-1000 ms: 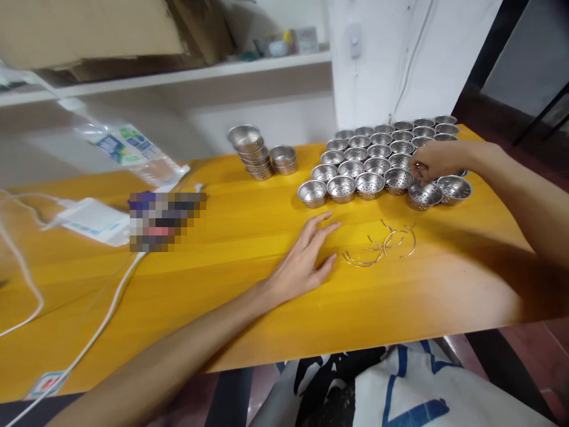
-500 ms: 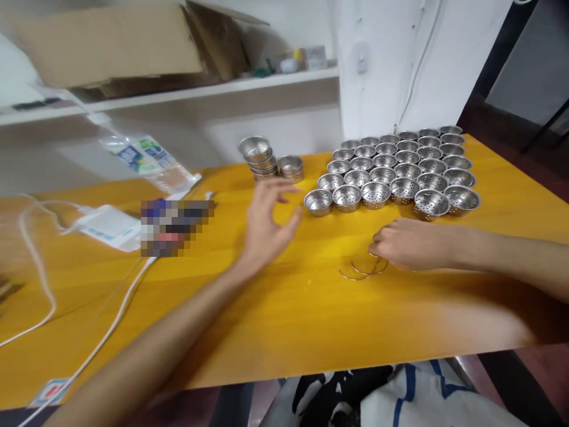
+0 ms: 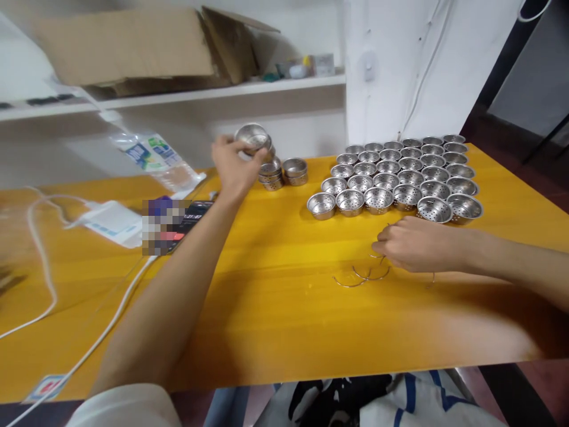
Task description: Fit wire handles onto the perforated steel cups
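My left hand reaches to the back of the yellow table and grips the top perforated steel cup of a small stack. My right hand lies curled over several thin wire handles near the table's middle, its fingers pinched on one of them. Behind it stand several rows of the same small strainer cups, set close together.
A lone steel cup sits beside the stack. A white cable, a white adapter, a plastic bag and a blurred-out object lie at the left. A shelf with a cardboard box runs behind.
My left hand rose from the table by the wires and went back to the stack, taking the top cup. My right hand left the cup rows and came down onto the wire handles.
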A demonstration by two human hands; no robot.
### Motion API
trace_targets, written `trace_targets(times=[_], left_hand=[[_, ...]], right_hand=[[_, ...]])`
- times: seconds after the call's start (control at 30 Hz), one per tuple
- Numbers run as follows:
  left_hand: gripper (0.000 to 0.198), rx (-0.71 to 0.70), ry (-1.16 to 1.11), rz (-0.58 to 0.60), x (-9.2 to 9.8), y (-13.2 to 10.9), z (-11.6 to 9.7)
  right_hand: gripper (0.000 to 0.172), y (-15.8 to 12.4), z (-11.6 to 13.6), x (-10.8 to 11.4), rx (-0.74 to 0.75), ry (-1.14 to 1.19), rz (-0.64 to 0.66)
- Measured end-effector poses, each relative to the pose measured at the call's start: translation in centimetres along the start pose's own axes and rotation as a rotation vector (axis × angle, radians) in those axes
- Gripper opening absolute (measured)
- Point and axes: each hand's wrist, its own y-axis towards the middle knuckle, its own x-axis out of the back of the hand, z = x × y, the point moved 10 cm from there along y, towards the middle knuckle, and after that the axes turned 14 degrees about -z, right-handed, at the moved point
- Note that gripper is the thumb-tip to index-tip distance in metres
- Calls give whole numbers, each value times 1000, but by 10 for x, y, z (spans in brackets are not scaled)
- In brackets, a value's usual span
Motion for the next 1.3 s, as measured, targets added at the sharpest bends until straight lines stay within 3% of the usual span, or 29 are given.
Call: trace_targets(times=[0.13, 0.2, 0.3, 0.4, 0.5, 0.67, 0.87, 1.03, 1.17, 1.3], left_hand=[[80, -14, 89, -392, 38, -34, -42], [68, -39, 131, -524, 43, -59, -58], [49, -36, 175, -518, 35, -85, -57], [37, 79, 209, -515, 37, -100, -25], [35, 147, 232, -436, 32, -108, 2], [32, 183, 270, -298, 11, -109, 15], [36, 118, 338, -199, -3, -109, 10], [39, 100, 380, -215, -4, -113, 13], [44, 16, 265, -335, 5, -111, 14], [58, -129, -48, -505, 25, -113, -20]], right_hand=[[19, 2, 1, 1, -15, 15, 35], [17, 3, 1, -1, -14, 11, 65], [17, 6, 3, -1, -8, 10, 73], [19, 7, 4, -1, -5, 7, 84], [17, 7, 4, 2, -26, -18, 105], [16, 9, 4, 16, -75, 85, 45], [16, 10, 5, 31, -58, 227, -59], [15, 11, 5, 26, -62, 209, -35], [15, 12, 5, 29, -50, 192, -84], [20, 12, 1, 52, -86, 244, -295]])
